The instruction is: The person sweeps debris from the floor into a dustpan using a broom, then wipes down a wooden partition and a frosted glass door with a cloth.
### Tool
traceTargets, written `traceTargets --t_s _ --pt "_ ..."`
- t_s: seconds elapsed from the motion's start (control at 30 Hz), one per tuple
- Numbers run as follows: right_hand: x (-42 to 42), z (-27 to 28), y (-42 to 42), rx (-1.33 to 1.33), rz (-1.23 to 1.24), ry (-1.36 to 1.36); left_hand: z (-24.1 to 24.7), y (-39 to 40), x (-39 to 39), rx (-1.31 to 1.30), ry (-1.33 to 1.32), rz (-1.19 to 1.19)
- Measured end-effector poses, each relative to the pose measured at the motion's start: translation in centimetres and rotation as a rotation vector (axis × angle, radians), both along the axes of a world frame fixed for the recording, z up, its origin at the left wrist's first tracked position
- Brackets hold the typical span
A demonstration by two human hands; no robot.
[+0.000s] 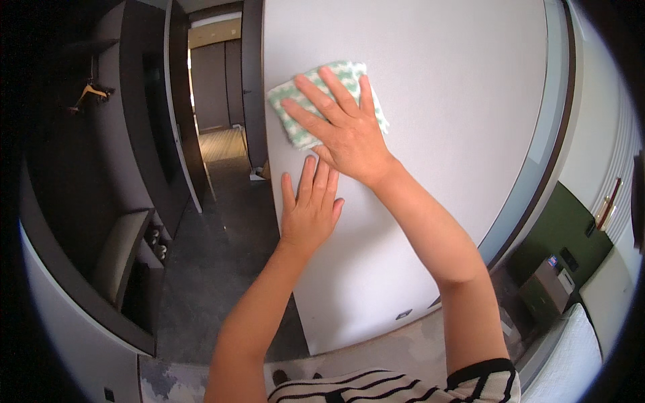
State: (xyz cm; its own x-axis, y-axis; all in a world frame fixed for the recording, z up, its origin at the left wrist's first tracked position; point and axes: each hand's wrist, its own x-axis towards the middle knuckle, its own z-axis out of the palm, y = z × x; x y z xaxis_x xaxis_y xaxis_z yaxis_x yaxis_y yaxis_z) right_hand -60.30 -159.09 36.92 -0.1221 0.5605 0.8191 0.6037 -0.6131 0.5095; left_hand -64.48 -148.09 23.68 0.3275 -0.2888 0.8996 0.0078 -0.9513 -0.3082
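Note:
A folded green-and-white patterned cloth (296, 117) lies flat against a pale wall panel (453, 101), near the panel's left edge. My right hand (347, 126) spreads its fingers over the cloth and holds it to the surface. The palm hides part of the cloth. Just below, my left hand (311, 206) rests on the same panel with fingers apart and nothing in it. Its fingertips come close to the right hand's thumb side.
To the left, a doorway (216, 90) opens off a dark tiled floor (216, 262). An alcove holds a padded bench (121, 252) and a wooden hanger (90, 91). A socket (404, 314) sits low on the panel. A bed (567, 357) and nightstand (546, 287) stand right.

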Motion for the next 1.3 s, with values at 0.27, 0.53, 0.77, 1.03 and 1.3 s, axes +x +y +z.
traceTargets --t_s 0.27,0.53,0.77,1.03,1.3 --pt "2.7 10.2 -4.7 0.654 -0.089 0.07 0.2 -0.4 0.1 0.008 -0.03 -0.05" --pt "1.6 -0.9 -3.3 0.023 0.004 -0.035 0.2 -0.1 -0.2 0.012 0.012 -0.018" --pt "7.4 1.0 -13.1 0.521 -0.019 -0.048 0.3 -0.9 -0.1 0.016 -0.004 -0.069" --pt "3.0 -18.0 -6.1 0.24 -0.283 0.323 0.0 0.0 -0.1 0.009 0.001 -0.011" --pt "4.4 -20.3 -10.3 0.497 -0.143 0.298 0.0 -0.4 0.4 0.017 -0.042 -0.004"
